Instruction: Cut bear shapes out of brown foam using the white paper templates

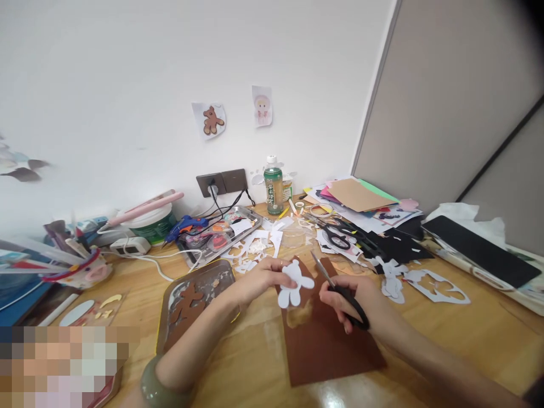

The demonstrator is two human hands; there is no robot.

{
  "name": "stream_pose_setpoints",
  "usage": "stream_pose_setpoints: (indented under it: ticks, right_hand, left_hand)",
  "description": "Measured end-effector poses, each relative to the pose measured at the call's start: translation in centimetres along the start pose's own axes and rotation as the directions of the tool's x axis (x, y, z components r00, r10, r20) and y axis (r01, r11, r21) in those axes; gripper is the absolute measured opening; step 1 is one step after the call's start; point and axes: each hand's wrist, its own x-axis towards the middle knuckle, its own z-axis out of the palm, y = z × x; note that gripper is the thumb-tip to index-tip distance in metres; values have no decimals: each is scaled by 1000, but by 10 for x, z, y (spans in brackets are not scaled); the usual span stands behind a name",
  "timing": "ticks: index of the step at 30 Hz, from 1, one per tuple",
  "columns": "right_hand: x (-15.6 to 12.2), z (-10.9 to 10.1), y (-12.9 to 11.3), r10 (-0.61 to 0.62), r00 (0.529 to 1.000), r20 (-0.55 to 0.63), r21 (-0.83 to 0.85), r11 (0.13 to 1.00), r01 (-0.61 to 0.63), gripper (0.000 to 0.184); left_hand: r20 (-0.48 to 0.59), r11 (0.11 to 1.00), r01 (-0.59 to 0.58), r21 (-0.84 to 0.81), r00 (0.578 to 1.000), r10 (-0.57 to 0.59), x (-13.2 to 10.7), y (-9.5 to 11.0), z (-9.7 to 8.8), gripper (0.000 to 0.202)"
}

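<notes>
My left hand pinches a white paper bear cutout by its left side, over the upper part of a brown sheet. Black-handled scissors are in my right hand, their blades pointing up and left, a little right of the cutout and not touching it. The brown sheet lies flat on the wooden table, with a ragged cut-out gap near its top. Left of it, a yellow-rimmed tray holds brown bear-shaped pieces.
White paper scraps lie behind my left hand. Another pair of scissors and black scraps are at the back right. A green bottle stands by the wall. Coloured sheets are stacked right, a pen cup left.
</notes>
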Motion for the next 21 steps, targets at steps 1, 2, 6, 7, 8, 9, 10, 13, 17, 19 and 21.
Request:
stream_pose_setpoints:
  ticks: [1,2,6,7,8,9,10,13,17,19,21]
  right_hand:
    - [1,0,0,-13,1000,-18,-7,1000,13,30]
    - [1,0,0,-30,999,-35,-13,999,30,29]
    - [-11,3,10,-30,993,-117,-192,981,7,48]
    - [-15,3,15,2,995,-95,-244,969,-25,55]
    - [-18,4,21,26,998,-54,-266,963,-40,57]
    - [-20,3,27,47,999,-10,-260,964,-48,57]
    - [-19,2,33,42,999,3,-256,966,-40,56]
    - [-6,-4,42,-2,999,38,-212,977,10,55]
    - [23,-14,31,-148,989,12,-32,988,148,43]
    - [32,-15,17,-196,980,24,48,980,194,37]
    - [36,-11,0,-222,974,38,108,970,217,35]
  left_hand:
    - [-45,1000,-12,-19,999,11,0,-2,-2,10]
    - [-95,999,-26,-40,995,23,1,-5,-5,11]
    - [-323,988,-91,-128,945,46,1,-12,-13,17]
    - [-371,983,-106,-152,928,42,0,-13,-14,17]
    - [-411,977,-119,-178,911,36,-1,-14,-15,18]
    - [-444,970,-132,-204,896,29,-3,-14,-15,18]
    - [-469,962,-145,-232,883,20,-4,-14,-14,18]
    - [-519,934,-175,-313,855,-14,-9,-14,-9,19]
    - [-541,896,-181,-405,838,-75,-13,-11,2,19]
    - [-538,882,-174,-438,837,-102,-14,-8,8,20]
    - [-539,871,-177,-459,835,-114,-16,-5,13,21]
